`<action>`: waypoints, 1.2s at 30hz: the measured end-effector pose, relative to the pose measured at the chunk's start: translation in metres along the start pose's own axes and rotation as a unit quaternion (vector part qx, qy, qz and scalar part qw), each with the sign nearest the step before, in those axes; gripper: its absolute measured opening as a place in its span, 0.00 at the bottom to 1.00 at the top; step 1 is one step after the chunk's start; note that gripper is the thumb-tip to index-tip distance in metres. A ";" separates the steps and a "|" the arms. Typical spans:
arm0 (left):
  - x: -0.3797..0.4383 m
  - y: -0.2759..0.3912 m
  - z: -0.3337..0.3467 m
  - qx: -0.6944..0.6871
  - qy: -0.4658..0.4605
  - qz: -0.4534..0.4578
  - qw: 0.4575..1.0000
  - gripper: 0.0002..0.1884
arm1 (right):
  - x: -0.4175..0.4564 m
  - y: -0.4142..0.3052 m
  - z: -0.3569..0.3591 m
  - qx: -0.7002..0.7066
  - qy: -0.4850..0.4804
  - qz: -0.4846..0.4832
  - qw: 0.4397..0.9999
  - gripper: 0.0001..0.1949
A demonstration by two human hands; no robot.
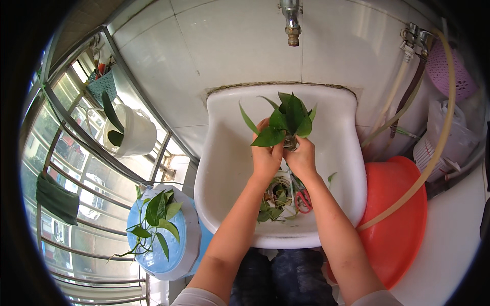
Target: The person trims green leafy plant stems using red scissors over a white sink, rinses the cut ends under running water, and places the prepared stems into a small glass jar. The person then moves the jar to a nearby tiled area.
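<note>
Over the white ceramic sink (pixel 229 183), my left hand (pixel 266 155) and my right hand (pixel 302 155) grip a small clear glass container (pixel 290 142) from both sides. Broad green leaves of a pothos plant (pixel 287 116) rise from its mouth and hide part of it, along with some of my left fingers. Below my hands, scissors with red handles (pixel 303 201) lie in the basin. Leaf and stem trimmings (pixel 273 212) are heaped beside them, around the drain. A single small leaf (pixel 332 177) rests on the basin's right side.
More pothos cuttings (pixel 157 218) lie on a blue-topped appliance or bin (pixel 153 264) at left. A metal tap (pixel 293 23) juts from the tiled wall. At right are a red basin (pixel 398 222) and a beige hose (pixel 428 168). A white bucket (pixel 139 132) stands by the barred window.
</note>
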State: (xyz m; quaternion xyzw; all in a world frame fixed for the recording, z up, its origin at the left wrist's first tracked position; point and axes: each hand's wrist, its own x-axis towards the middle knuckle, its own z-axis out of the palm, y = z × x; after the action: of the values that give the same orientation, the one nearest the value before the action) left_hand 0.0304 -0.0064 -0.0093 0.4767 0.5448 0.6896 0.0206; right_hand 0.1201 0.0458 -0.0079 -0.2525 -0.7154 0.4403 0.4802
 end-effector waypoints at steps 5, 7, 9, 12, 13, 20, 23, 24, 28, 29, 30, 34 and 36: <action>-0.004 -0.002 -0.005 0.051 -0.024 -0.062 0.996 0.08 | -0.007 0.002 0.007 -0.017 -0.020 0.021 0.999 0.17; -0.011 0.011 -0.010 0.128 -0.042 -0.009 0.991 0.14 | -0.007 0.006 0.009 -0.022 -0.018 0.025 0.999 0.17; -0.024 0.015 -0.019 0.233 -0.027 0.054 0.971 0.20 | -0.011 0.008 0.018 0.001 -0.008 0.018 1.000 0.17; -0.032 0.020 -0.029 0.101 -0.114 -0.167 0.974 0.34 | -0.014 0.023 0.025 0.130 -0.050 0.040 0.990 0.17; -0.038 0.026 -0.037 0.074 -0.121 -0.226 0.964 0.36 | -0.019 0.005 0.022 0.132 -0.072 0.018 0.988 0.17; -0.059 0.056 -0.097 0.084 -0.072 -0.260 0.959 0.37 | -0.043 -0.027 0.028 0.074 -0.158 0.005 0.985 0.14; -0.063 0.072 -0.108 0.132 -0.040 -0.148 0.979 0.32 | -0.065 -0.052 0.043 0.065 -0.135 -0.033 0.988 0.14; -0.056 0.073 -0.088 0.114 -0.024 -0.148 0.982 0.30 | -0.057 -0.029 0.042 0.159 -0.114 -0.011 0.981 0.15; -0.064 0.078 -0.100 0.169 0.066 -0.093 0.979 0.25 | -0.081 -0.070 0.050 -0.054 -0.066 -0.092 0.992 0.19; -0.065 0.076 -0.109 0.200 0.083 -0.053 0.975 0.24 | -0.085 -0.079 0.050 -0.041 -0.068 -0.109 0.991 0.20; -0.068 0.084 -0.111 0.137 0.077 -0.137 0.978 0.21 | -0.089 -0.085 0.049 -0.033 -0.068 -0.124 0.989 0.20; -0.059 0.116 -0.134 0.043 0.015 -0.172 0.984 0.16 | -0.088 -0.097 0.026 0.069 -0.233 -0.013 0.970 0.35; -0.049 0.128 -0.141 -0.015 -0.021 -0.177 0.984 0.15 | -0.073 -0.085 0.013 0.256 -0.338 0.086 0.901 0.43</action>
State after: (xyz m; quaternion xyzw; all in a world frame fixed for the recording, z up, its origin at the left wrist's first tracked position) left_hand 0.0237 -0.1886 0.0650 0.3863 0.6096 0.6733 0.1608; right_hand 0.1434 -0.0579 0.0304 -0.0174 -0.6725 0.7071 0.2178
